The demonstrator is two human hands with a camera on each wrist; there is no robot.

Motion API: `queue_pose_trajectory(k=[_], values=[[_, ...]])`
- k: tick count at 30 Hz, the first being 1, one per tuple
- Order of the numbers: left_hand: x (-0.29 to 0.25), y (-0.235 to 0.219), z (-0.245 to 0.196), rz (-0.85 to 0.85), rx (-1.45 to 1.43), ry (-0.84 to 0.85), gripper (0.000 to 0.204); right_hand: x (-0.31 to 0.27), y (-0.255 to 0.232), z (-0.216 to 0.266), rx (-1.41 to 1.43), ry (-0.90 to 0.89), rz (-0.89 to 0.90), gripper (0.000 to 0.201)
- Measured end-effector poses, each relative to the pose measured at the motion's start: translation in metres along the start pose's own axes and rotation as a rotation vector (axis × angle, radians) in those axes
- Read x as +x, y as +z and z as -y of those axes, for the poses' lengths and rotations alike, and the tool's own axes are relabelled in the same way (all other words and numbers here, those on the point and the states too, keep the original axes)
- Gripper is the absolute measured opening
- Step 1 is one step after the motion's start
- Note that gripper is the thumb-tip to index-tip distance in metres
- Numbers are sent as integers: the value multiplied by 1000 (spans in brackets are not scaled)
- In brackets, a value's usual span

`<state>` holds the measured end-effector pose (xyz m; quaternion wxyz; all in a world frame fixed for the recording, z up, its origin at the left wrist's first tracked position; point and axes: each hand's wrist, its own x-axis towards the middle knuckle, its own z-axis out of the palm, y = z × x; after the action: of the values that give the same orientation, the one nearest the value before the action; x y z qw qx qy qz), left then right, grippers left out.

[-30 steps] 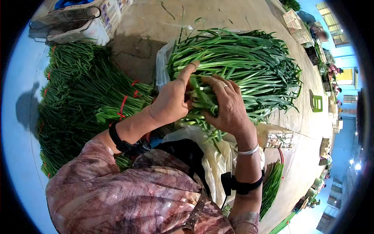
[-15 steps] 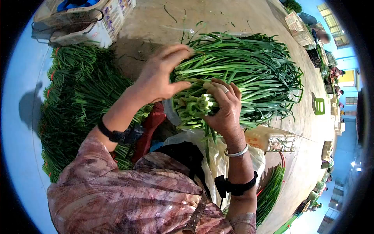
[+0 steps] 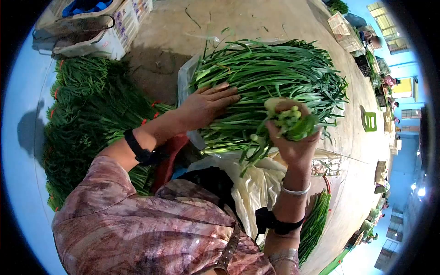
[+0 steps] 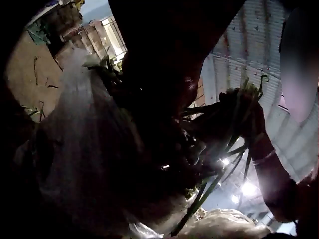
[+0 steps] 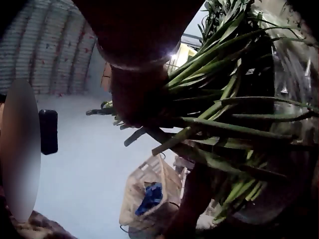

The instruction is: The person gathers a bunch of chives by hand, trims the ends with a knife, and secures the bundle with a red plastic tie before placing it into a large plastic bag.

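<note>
**Right hand lifts a small bunch of stalks; left hand flat on the pile**

Right hand (image 3: 293, 142): fingers are curled round a small bunch of green stalks (image 3: 288, 121). The cut, pale ends point up and toward the camera above the fist; the leafy ends trail down past the palm on the wrist side. The bunch sits inside the fist, raised just above the near edge of the large pile of green stalks (image 3: 275, 73). In the right wrist view the stalks (image 5: 214, 124) fan out from the fist to the right; the fingers are in shadow there, so the exact finger placement cannot be confirmed from that view.

Left hand (image 3: 206, 105): fingers straight and spread, palm down, resting on the left near part of the large pile. It holds nothing. The left wrist view is too dark to add detail.

The pile lies on a clear plastic sheet (image 3: 185, 75) on the concrete floor. Tied bundles of greens (image 3: 91, 114) lie to the left, and a white crate (image 3: 114, 32) stands beyond them.

Change against the earlier frames: half a second ago both hands were together at the near end of the pile, the left hand arched over the top. The left hand has since flattened on the pile, and the right hand has drawn its bunch up and to the right, clear of the left hand.
</note>
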<state>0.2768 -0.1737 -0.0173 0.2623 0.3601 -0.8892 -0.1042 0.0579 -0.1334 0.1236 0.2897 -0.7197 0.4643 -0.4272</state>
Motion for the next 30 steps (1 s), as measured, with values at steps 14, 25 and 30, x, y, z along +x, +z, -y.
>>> queue_pose_trajectory(k=[14,25,30], values=[[48,-59,-95,-241,-1303,-278,61,20,-2,-14,24,50,91,48],[68,-87,-91,-119,-699,-401,81,34,-8,-21,-73,-133,356,85],[45,-81,-81,-213,-390,-332,81,31,-3,-17,-155,-96,352,65]])
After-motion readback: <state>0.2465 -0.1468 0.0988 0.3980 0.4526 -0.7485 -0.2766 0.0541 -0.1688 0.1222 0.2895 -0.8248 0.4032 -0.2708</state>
